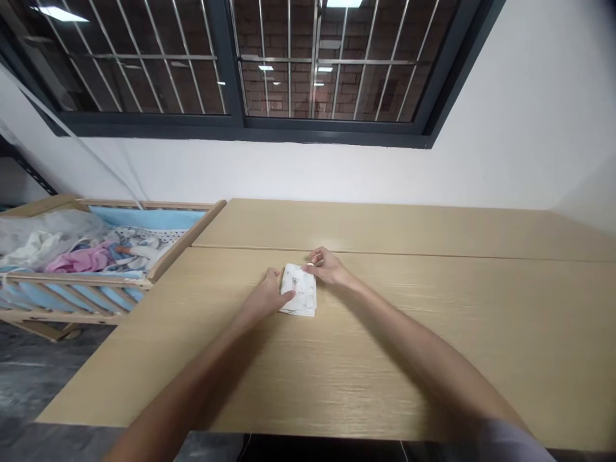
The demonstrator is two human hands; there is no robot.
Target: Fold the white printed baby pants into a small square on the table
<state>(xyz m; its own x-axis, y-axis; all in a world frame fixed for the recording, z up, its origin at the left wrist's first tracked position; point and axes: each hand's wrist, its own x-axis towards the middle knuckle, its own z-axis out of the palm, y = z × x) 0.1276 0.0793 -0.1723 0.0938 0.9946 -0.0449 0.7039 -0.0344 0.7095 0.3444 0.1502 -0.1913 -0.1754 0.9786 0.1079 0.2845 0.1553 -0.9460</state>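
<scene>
A small white cloth with a faint print, folded into a compact square [301,292], lies on the light wooden table [433,321]. My left hand [269,292] grips its left edge with the thumb on top of the fold. My right hand [326,264] pinches the far right corner with curled fingers. Both forearms reach in from the bottom of the view.
A wooden baby crib [158,266] with blue padding stands against the table's left side, holding a heap of pink and white clothes [91,256]. A white wall and a barred window [240,64] rise behind the table. Dark floor shows at lower left.
</scene>
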